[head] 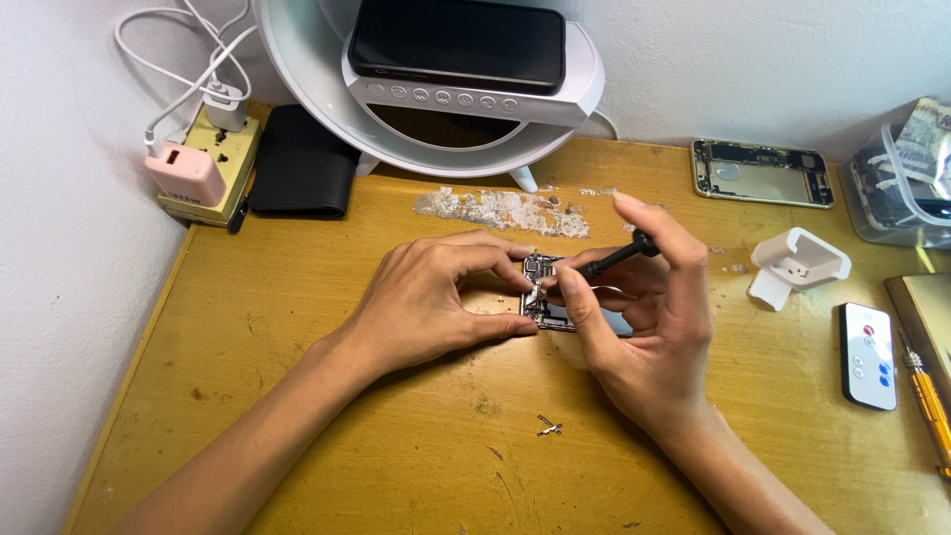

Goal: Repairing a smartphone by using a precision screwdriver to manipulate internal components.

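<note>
A small opened phone (551, 300) with its circuitry showing lies on the worn wooden desk (297, 396), mid-frame. My left hand (436, 297) pinches its left end between thumb and fingers. My right hand (644, 317) grips a thin black screwdriver (614, 258), its tip down on the phone's upper part. A tiny metal bracket (550, 427) lies loose on the desk in front of my hands.
A white round lamp stand (466, 99) carrying a black phone stands at the back. To the left are a power strip with chargers (203, 163) and a black wallet (302, 163). On the right lie an empty phone housing (760, 171), a white holder (797, 263), a white remote (869, 355), a yellow screwdriver (929, 396) and a clear box (901, 188).
</note>
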